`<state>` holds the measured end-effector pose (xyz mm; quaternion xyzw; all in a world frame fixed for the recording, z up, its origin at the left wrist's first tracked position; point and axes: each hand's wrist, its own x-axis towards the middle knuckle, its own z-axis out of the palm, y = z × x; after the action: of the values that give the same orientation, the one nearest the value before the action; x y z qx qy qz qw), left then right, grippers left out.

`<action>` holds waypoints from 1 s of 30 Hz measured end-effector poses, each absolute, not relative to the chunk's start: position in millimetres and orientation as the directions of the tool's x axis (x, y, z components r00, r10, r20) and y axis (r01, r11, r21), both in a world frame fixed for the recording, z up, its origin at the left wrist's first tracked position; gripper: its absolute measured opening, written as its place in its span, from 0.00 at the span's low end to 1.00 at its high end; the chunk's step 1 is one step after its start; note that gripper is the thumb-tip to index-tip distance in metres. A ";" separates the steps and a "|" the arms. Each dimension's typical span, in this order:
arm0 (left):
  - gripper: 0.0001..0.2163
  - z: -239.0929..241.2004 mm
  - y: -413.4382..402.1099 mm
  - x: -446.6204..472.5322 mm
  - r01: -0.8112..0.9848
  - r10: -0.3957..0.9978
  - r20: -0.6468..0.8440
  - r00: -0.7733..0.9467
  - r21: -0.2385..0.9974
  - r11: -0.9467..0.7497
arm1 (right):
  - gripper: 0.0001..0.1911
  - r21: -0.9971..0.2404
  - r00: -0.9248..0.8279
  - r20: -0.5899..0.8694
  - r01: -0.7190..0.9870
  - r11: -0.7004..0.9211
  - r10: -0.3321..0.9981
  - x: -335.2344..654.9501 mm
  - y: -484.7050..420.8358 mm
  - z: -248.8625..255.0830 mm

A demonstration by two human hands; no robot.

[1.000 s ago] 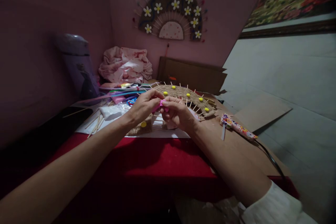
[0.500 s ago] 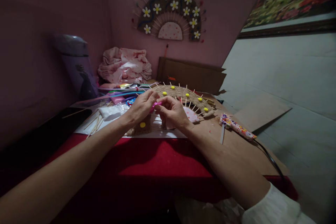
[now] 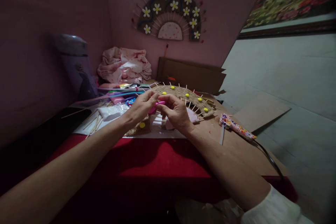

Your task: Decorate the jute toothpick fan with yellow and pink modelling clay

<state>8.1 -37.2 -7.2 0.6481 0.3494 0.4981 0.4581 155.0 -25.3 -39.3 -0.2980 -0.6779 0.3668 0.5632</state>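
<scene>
My left hand (image 3: 141,107) and my right hand (image 3: 175,112) meet above the table, fingers pinched together on a small pink piece (image 3: 155,106) held between them. Just behind and beneath them lies a half-round jute fan (image 3: 183,96) with wooden sticks poking out and several yellow dots stuck along its arc. One yellow dot (image 3: 142,125) sits on the fan's near left end, under my left wrist.
A floral-patterned glue gun (image 3: 236,127) with a black cord lies to the right on brown cardboard. Coloured strips, sticks and a bag (image 3: 111,111) sit at the left. A pink cloth bundle (image 3: 124,64), a purple container (image 3: 77,66) and a finished flower fan (image 3: 170,14) on the wall stand behind.
Both hands have shifted slightly left and back over the fan, still pinching the pink piece; the piece shows a little more between the fingers now.
</scene>
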 end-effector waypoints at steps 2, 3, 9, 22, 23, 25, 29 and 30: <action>0.11 -6.6 -37.3 8.2 -0.015 0.907 0.332 0.259 0.940 -0.340 | 0.13 -0.830 -0.187 0.544 0.025 0.558 0.818 155.7 -24.9 -39.3; 0.10 -6.6 -37.1 8.3 -0.016 0.907 0.333 0.258 0.940 -0.340 | 0.13 -0.826 -0.185 0.544 0.051 0.561 0.818 156.0 -24.6 -39.6; 0.04 -5.4 -37.2 10.3 0.003 0.928 0.300 0.219 0.951 -0.308 | 0.15 -0.825 -0.116 0.550 0.080 0.560 0.827 155.6 -25.1 -39.5; 0.07 -7.7 -27.2 3.7 0.021 0.953 0.292 0.083 0.955 -0.294 | 0.23 -0.871 -0.145 0.348 -0.415 0.262 0.926 165.0 -19.4 -22.2; 0.08 -8.1 -27.4 3.8 0.049 0.938 0.332 0.095 0.940 -0.338 | 0.23 -0.879 -0.170 0.330 -0.414 0.237 0.928 164.0 -20.0 -22.6; 0.08 -8.8 -28.2 4.2 0.108 0.906 0.406 0.115 0.902 -0.418 | 0.21 -0.893 -0.212 0.296 -0.407 0.191 0.931 162.2 -21.6 -23.1; 0.09 -10.5 -29.1 4.3 0.193 0.858 0.492 0.145 0.836 -0.513 | 0.10 -0.890 -0.238 0.217 -0.447 0.091 0.947 162.1 -23.5 -22.3; 0.09 -10.9 -29.1 4.1 0.203 0.850 0.504 0.151 0.826 -0.526 | 0.08 -0.882 -0.241 0.202 -0.466 0.070 0.949 162.7 -23.2 -22.2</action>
<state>4.1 -29.1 -10.9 0.6945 0.3793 0.5296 0.3054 162.7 -23.2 -22.2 -0.2568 -0.4705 0.6318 0.5599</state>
